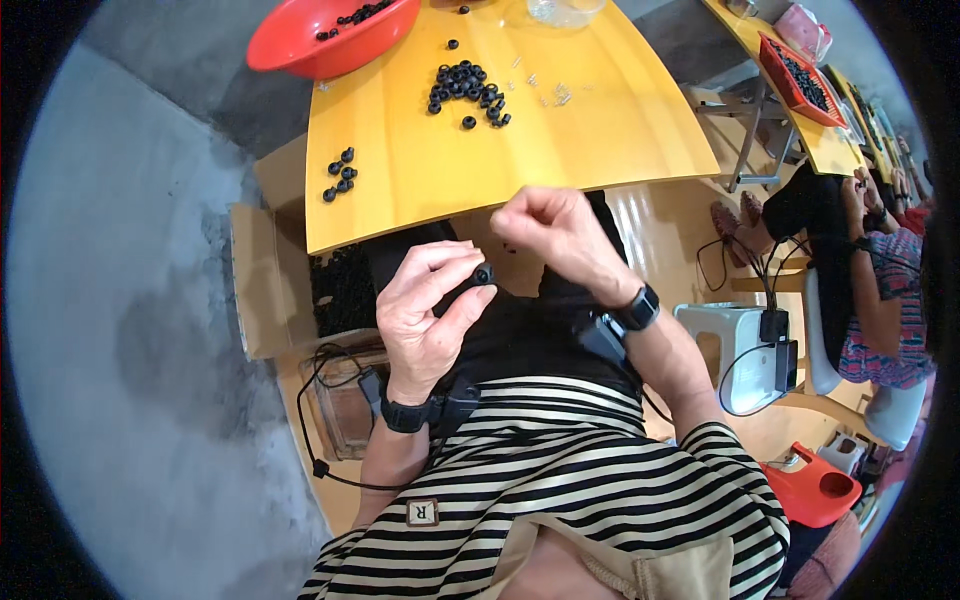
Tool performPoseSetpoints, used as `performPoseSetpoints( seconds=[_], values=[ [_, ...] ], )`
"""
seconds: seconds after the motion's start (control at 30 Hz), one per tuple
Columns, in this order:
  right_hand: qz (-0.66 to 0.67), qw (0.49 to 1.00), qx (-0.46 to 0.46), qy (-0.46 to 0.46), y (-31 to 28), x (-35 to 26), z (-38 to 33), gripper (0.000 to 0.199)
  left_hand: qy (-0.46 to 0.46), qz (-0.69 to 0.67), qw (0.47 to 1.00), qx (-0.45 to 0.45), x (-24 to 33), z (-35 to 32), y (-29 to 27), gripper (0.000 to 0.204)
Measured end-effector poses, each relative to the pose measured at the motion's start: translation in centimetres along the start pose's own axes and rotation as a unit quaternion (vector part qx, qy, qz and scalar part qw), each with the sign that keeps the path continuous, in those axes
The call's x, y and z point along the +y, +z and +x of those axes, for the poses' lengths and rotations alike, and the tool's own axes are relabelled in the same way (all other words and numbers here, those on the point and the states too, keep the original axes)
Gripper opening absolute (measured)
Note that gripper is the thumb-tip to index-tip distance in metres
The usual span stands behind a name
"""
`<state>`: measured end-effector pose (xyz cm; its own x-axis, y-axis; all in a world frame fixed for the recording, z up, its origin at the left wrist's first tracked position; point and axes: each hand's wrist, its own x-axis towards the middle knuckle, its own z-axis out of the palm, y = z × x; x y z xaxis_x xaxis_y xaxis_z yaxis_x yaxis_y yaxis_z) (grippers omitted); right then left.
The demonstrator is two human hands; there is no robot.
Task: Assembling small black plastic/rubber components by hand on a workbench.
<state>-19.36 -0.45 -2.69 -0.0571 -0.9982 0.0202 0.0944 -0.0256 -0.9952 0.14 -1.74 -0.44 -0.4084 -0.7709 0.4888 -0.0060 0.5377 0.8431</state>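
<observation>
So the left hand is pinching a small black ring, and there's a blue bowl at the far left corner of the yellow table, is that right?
Not quite. The head view shows the bowl is red, not blue. The rest holds: the left hand pinches a small black ring, and the bowl sits at the yellow table's far left corner.

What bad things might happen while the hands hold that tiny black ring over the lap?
1. The left hand pinches the small black ring at the fingertips only, off the table; if it slips, it would likely drop into the lap or the cardboard box below.
2. The right hand is closed close above the ring; whatever it holds is hidden, and something small could fall the same way.
3. The loose ring pile might roll if the table is bumped.
</observation>
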Motion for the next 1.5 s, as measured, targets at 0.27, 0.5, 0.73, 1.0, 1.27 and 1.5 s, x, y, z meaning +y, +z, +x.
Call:
performPoseSetpoints(
  seconds=[0.27, 0.5, 0.73, 1.0, 1.27, 1.5],
  values=[
    [-0.443, 0.835, 0.289, -0.150, -9.6, 2.4, 9.0, 0.011, -0.024, -0.019, 1.000, -0.006, -0.4, -0.4, 0.1, 0.029],
    [-0.531, 0.787, 0.292, -0.110, -8.5, 3.1, 11.6, 0.020, -0.016, 0.002, 1.000, -0.007, -0.2, -0.4, -0.1, 0.030],
    [-0.569, 0.769, 0.272, -0.105, -8.5, 2.9, 11.9, 0.019, -0.005, 0.013, 1.000, -0.012, 0.2, 0.1, 0.3, 0.028],
    [-0.025, 0.988, 0.135, -0.066, -3.0, -1.4, 2.9, 0.010, -0.019, 0.028, 0.999, -0.009, 0.3, 0.1, 0.0, 0.025],
    [0.176, 0.984, -0.012, 0.000, 0.9, -3.3, -4.9, 0.012, 0.008, 0.018, 1.000, -0.003, 0.5, -0.1, 0.4, 0.029],
    [0.103, 0.994, 0.025, -0.028, 1.9, -3.1, -5.4, 0.010, 0.030, 0.076, 0.997, -0.003, 0.9, -0.3, 0.6, 0.031]
  ],
)
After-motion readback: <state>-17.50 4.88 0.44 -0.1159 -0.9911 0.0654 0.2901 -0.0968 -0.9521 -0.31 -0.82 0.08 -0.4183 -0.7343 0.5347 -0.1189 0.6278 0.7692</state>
